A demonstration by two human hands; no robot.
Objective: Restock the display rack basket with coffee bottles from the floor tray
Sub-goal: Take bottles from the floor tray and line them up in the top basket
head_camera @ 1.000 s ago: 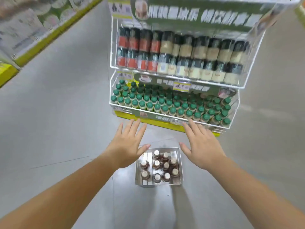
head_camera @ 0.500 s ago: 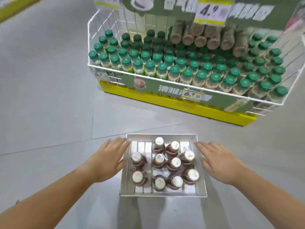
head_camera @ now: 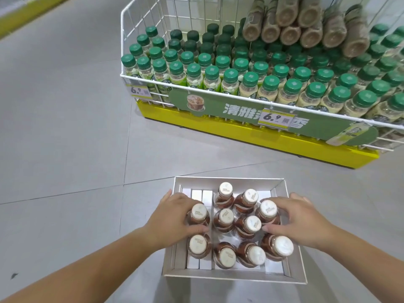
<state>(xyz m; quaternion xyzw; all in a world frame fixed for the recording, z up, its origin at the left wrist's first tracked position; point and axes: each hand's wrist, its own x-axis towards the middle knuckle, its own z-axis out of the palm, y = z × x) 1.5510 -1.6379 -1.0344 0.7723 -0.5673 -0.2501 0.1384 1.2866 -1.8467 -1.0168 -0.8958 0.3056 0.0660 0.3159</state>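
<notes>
I see the shallow white cardboard tray [head_camera: 229, 179] sitting on the grey tiled floor [head_camera: 65, 127], just in front of the rack's yellow base [head_camera: 240, 133]. Ten brown coffee bottles with cream-white caps stand upright in it, crowded toward its right side, while a strip along its left wall shows bare white dividers.

My left hand [head_camera: 172, 217] reaches over the tray's left edge. Its fingers and thumb curl round the left-column coffee bottle [head_camera: 199, 212], the farther of the two in that column. My right hand [head_camera: 299, 217] comes in over the right edge and wraps the right-side coffee bottle [head_camera: 268, 209] the same way, thumb on the near side and fingers behind. From this angle both bottles look to be resting on the tray bottom, though I cannot tell for sure.

Beyond the tray, the white wire display basket [head_camera: 153, 80] sits on the yellow base, packed with upright pale bottles with green caps [head_camera: 230, 76]. A green banner with white characters [head_camera: 240, 108] hangs along its front edge, with a yellow-topped price tag [head_camera: 275, 118] reading 6.9 clipped over it. Above the basket's back right corner, brown bottles lying on their sides [head_camera: 306, 29] point their bases at me.
</notes>
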